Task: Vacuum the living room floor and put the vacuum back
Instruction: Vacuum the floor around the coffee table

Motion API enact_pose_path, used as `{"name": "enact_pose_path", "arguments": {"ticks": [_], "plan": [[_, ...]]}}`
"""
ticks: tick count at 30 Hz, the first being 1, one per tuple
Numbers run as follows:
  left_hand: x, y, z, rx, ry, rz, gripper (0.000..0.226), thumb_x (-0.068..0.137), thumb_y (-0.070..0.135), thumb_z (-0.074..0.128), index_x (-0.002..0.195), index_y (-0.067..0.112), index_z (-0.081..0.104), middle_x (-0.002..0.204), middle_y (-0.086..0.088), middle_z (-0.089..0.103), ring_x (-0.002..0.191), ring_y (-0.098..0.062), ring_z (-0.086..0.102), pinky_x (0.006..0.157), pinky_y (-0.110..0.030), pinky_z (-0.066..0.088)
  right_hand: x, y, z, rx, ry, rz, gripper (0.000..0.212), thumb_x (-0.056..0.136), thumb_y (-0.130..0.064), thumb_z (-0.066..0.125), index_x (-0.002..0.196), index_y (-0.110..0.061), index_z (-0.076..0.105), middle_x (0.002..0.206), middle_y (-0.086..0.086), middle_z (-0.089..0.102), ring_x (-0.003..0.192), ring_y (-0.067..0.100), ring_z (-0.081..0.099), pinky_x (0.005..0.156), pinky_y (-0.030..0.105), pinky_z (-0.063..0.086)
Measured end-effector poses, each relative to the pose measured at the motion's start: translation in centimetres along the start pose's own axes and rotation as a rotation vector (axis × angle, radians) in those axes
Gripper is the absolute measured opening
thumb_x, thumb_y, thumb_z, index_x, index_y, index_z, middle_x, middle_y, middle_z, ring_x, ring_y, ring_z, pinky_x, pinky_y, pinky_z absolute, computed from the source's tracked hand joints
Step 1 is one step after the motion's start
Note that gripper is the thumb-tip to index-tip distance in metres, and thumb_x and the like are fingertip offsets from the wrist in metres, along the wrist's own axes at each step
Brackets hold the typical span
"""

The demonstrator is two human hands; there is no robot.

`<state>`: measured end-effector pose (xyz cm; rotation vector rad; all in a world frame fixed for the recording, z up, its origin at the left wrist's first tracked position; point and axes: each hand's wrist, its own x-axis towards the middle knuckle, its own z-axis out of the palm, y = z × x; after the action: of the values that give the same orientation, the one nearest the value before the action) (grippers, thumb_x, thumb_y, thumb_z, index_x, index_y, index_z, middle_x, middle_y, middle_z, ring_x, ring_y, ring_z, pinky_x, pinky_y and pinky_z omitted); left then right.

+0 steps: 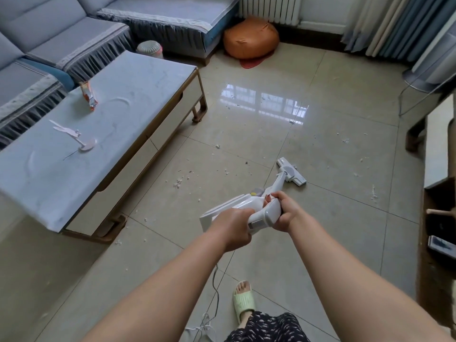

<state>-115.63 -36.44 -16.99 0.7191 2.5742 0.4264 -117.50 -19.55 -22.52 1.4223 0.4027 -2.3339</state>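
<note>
A white stick vacuum (265, 214) slants down from my hands to the tiled floor (320, 230). Its floor head (292, 172) rests flat on the tiles in the middle of the room. My left hand (233, 229) grips the rear of the vacuum body from the left. My right hand (286, 211) is wrapped round the handle from the right, fingers curled by the trigger area. White scraps and dark crumbs (178, 182) lie scattered over the tiles around the floor head. The vacuum's white cord (215, 287) trails down to the floor by my foot.
A long coffee table (138, 95) with scissors and a snack packet stands at left, a grey sofa (61, 33) behind it. An orange beanbag (250, 37) sits by the radiator. Furniture (436, 218) lines the right edge. My foot in a green slipper (243, 301) stands near the cord.
</note>
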Motion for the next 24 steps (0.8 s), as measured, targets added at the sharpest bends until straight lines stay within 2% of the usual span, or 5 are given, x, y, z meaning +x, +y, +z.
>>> {"name": "enact_pose_path", "arguments": {"ticks": [3,5,10,19,24], "plan": [[3.1,-0.1,-0.9,-0.005,-0.012,0.022,0.023,0.081,0.022,0.06,0.103,0.028,0.056,0.106,-0.004,0.065,0.096,-0.029,0.06,0.068,-0.028,0.041,0.5,-2.5,1.1,0.027,0.009,-0.023,0.019,0.086,-0.015,0.061,0.071,-0.003,0.06,0.059,0.003,0.062,0.05,0.01,0.058,0.062,0.021,0.055],[4.9,0.2,-1.5,0.003,-0.01,0.048,0.023,0.081,0.022,0.06,0.104,0.027,0.056,0.106,-0.005,0.065,0.095,-0.029,0.059,0.068,-0.027,0.038,0.8,-4.0,1.7,0.051,0.013,-0.037,0.015,0.087,-0.016,0.062,0.081,-0.002,0.062,0.069,0.003,0.063,0.055,0.01,0.059,0.066,0.021,0.055],[8.7,1.6,-2.6,0.006,-0.017,0.084,0.021,0.083,0.021,0.06,0.103,0.026,0.056,0.105,-0.004,0.065,0.094,-0.028,0.059,0.067,-0.027,0.036,1.5,-7.7,2.4,0.059,-0.003,-0.069,0.019,0.09,-0.017,0.061,0.076,-0.004,0.06,0.054,0.004,0.061,0.041,0.011,0.058,0.047,0.022,0.055],[14.7,6.1,-3.6,0.006,-0.015,0.083,0.024,0.082,0.019,0.06,0.104,0.024,0.057,0.105,-0.007,0.065,0.094,-0.03,0.059,0.066,-0.027,0.035,1.4,-15.4,2.1,0.046,-0.013,-0.079,0.019,0.089,-0.014,0.06,0.073,-0.004,0.059,0.052,0.004,0.061,0.039,0.012,0.058,0.041,0.023,0.052],[17.8,10.0,-3.6,0.015,-0.02,0.068,0.021,0.081,0.02,0.061,0.102,0.024,0.056,0.102,-0.006,0.066,0.091,-0.029,0.059,0.064,-0.026,0.035,0.5,-20.1,1.2,0.041,-0.017,-0.075,0.019,0.088,-0.014,0.061,0.072,-0.004,0.06,0.053,0.005,0.061,0.04,0.012,0.058,0.045,0.022,0.054]]}}
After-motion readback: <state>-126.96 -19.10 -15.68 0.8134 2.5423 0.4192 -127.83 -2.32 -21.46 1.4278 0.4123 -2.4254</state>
